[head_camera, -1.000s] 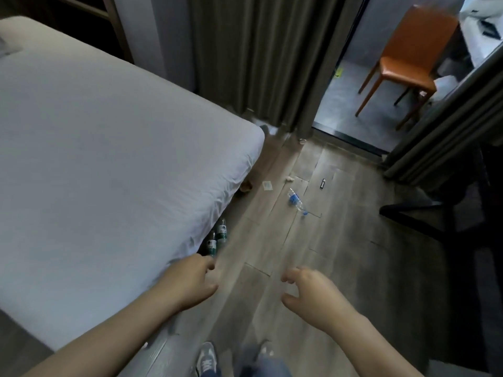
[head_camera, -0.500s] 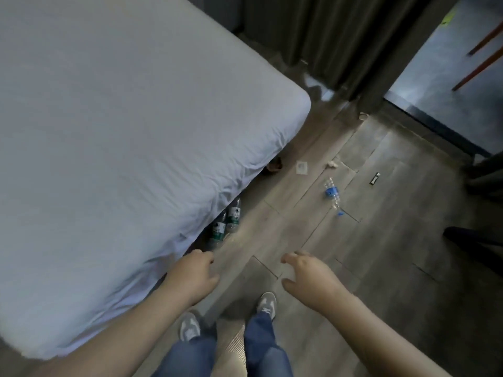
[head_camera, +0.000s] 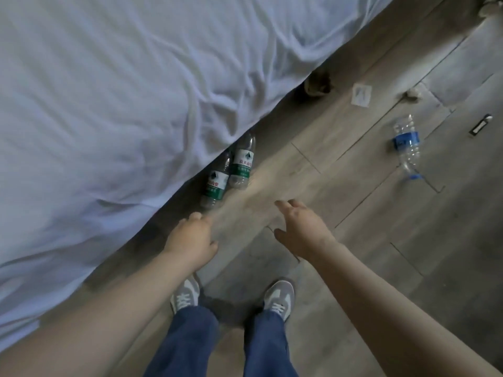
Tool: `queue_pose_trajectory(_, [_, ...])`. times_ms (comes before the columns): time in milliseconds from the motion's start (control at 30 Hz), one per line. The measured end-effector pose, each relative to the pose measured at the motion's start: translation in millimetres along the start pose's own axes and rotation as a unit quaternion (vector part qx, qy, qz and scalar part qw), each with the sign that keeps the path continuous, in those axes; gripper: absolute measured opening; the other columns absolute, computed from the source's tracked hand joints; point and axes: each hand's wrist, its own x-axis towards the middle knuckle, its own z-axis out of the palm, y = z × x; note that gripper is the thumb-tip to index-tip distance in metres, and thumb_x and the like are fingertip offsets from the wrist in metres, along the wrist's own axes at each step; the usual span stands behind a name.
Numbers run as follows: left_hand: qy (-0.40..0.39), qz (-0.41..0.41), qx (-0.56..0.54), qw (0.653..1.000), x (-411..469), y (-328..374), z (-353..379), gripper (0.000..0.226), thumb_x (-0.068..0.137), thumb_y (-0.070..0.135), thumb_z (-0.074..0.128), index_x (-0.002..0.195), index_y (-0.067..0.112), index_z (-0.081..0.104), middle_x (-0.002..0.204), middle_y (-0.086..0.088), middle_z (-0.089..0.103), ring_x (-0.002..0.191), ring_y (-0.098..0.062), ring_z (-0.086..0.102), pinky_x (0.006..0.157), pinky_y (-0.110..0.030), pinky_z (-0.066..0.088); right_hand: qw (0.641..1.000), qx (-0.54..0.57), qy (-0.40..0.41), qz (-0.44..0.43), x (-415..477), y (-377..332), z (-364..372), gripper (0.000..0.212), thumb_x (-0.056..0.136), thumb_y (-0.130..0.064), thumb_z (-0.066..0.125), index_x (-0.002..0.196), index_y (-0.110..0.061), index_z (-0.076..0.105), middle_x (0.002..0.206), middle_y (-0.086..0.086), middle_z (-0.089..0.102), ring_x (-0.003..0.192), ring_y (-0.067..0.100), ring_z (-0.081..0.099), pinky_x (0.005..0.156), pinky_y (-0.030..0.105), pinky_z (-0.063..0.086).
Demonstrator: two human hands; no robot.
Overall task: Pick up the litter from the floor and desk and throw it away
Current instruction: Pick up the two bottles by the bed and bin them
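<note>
Bed sheet point(head_camera: 109, 104): white cloth, matt, heavily creased.
Floor point(head_camera: 353, 219): grey wood-grain planks, smooth, dull sheen.
Green-label bottle point(head_camera: 241, 164) and twin bottle point(head_camera: 215, 186), at the bed's edge: clear glossy plastic.
Crushed bottle point(head_camera: 407, 144), well away from the bed: thin clear plastic, dented, with a blue label band.
Square wrapper point(head_camera: 361, 95), near the bed: flat, whitish, translucent.
Wad point(head_camera: 413, 92), farther from the bed: crumpled, paper-like.
Trousers point(head_camera: 190, 344): blue denim.
Shoes point(head_camera: 185, 295): grey and white, matt.

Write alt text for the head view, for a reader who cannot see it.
A person's left hand and right hand, both empty, extend toward two green-labelled bottles on the wood floor at the edge of the bed. A blue-labelled bottle and a paper scrap lie farther right.
</note>
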Motion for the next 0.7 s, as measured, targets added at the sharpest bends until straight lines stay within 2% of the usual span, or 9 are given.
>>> queue_pose_trajectory(200, [0.01,-0.021,-0.02,1.0,82.1,-28.0,61.7,0.057,0.087,0.033,0.061,0.137,0.015,0.04,0.132,-0.011,0.04,0.115,-0.034,0.047,0.095,-0.04,0.044,1.0,0.017,-0.001,-0.003,93.2,16.8,69.2,0.074,0.087,-0.021,0.062,0.15,-0.02,0.023,0.135,0.015,0.042,0.116,0.035,0.05,0.089,0.036,0.046])
queue_pose_trajectory(400, [0.009,-0.01,-0.033,0.999,134.7,-52.1,93.1,0.071,0.087,0.032,0.061,0.148,0.021,0.025,0.143,-0.009,0.031,0.123,-0.036,0.042,0.101,-0.041,0.041,0.999,0.022,0.024,-0.014,171.9,7.5,94.4,0.083,0.087,-0.021,0.061,0.153,-0.024,0.011,0.143,0.018,0.033,0.124,0.038,0.043,0.098,0.042,0.044])
queue_pose_trajectory(533, [-0.003,-0.01,-0.036,0.999,158.4,-59.1,109.9,0.076,0.089,0.032,0.059,0.151,0.029,0.015,0.151,-0.007,0.02,0.132,-0.039,0.035,0.108,-0.043,0.035,0.999,-0.016,0.03,-0.032,210.2,2.0,107.6,0.086,0.087,-0.023,0.062,0.154,-0.025,0.008,0.148,0.021,0.027,0.128,0.041,0.04,0.103,0.044,0.04])
queue_pose_trajectory(700, [-0.013,-0.009,-0.039,0.999,177.4,-63.0,120.2,0.079,0.091,0.034,0.056,0.151,0.038,0.005,0.156,-0.004,0.008,0.136,-0.041,0.03,0.111,-0.045,0.033,0.999,-0.04,0.003,-0.018,232.7,7.6,119.4,0.085,0.09,-0.018,0.058,0.154,-0.031,0.004,0.156,0.018,0.009,0.139,0.043,0.022,0.108,0.049,0.036])
